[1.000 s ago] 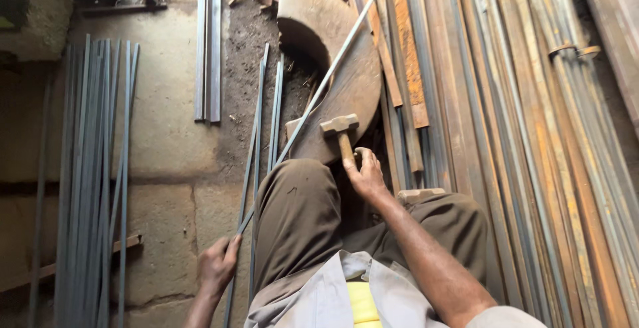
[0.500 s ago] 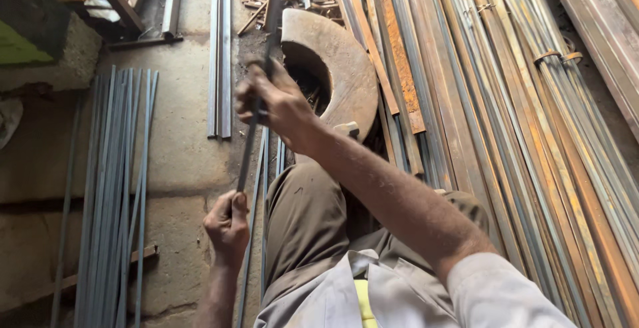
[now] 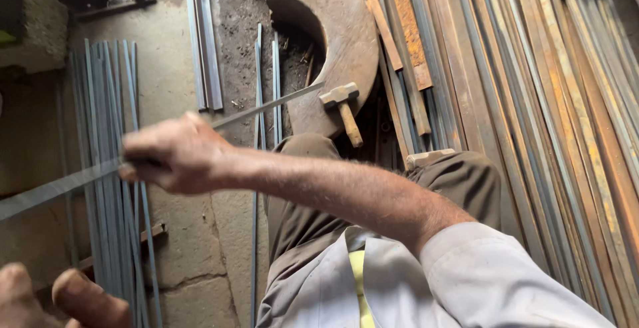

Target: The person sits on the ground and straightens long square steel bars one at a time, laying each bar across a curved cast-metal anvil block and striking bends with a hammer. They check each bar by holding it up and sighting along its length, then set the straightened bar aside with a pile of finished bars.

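We are gripping the flat metal strip (image 3: 266, 107) with our right hand (image 3: 174, 153), left of the hammer (image 3: 343, 107); our left hand (image 3: 60, 300), lower-left, grip unclear.

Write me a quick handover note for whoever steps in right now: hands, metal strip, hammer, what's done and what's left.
Right hand: grip closed around the long flat grey metal strip, held across the view above the floor.
Left hand: low at the frame's corner, only partly in view; whether it holds anything cannot be told.
Wooden-handled steel hammer: lying untouched on the rusty round steel ring, near the strip's far end.
Bundle of thin grey rods: on the concrete floor beneath the strip.
Done: strip is in hand, hammer is set down.
Left: the strip is not resting on the ring or any stack.
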Demonstrator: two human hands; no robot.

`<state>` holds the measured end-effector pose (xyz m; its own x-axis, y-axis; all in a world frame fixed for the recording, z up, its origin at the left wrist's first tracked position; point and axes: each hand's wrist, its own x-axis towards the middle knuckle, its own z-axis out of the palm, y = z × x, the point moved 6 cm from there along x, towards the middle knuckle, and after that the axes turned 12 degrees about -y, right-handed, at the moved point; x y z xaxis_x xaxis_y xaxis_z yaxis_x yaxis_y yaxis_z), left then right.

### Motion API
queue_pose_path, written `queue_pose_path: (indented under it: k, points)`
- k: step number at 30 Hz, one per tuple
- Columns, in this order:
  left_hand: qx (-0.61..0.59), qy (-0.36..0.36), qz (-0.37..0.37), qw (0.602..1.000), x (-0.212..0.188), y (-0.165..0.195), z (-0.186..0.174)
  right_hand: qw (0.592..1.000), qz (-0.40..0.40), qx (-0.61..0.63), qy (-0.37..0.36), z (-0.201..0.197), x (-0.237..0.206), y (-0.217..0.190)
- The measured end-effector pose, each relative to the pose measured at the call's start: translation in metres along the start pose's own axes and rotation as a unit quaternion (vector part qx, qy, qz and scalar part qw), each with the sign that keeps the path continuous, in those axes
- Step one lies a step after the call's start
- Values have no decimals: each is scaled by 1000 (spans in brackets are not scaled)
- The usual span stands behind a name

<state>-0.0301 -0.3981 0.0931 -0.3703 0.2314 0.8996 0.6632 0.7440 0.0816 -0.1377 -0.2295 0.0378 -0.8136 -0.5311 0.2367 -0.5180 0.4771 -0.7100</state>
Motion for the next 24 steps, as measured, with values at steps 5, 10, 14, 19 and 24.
queue_pose_path:
  k: [5, 10, 14, 19, 24]
  points:
    - [84, -367, -222, 899, -77, -58, 23, 976, 53, -93, -188, 65, -43, 26]
    - [-41, -627, -310, 713, -222, -53, 65, 985, -64, -161, 1, 60, -100, 61]
    - [-112, -568, -361, 731, -288, -48, 78, 973, 135, -163, 93, 15, -186, 165]
    - [-45, -611, -429, 663, -336, -54, 62, 866, 390, -228, 216, -12, -313, 260]
    - [3, -618, -418, 666, -342, -53, 56, 800, 513, 251, 184, 19, -326, 315]
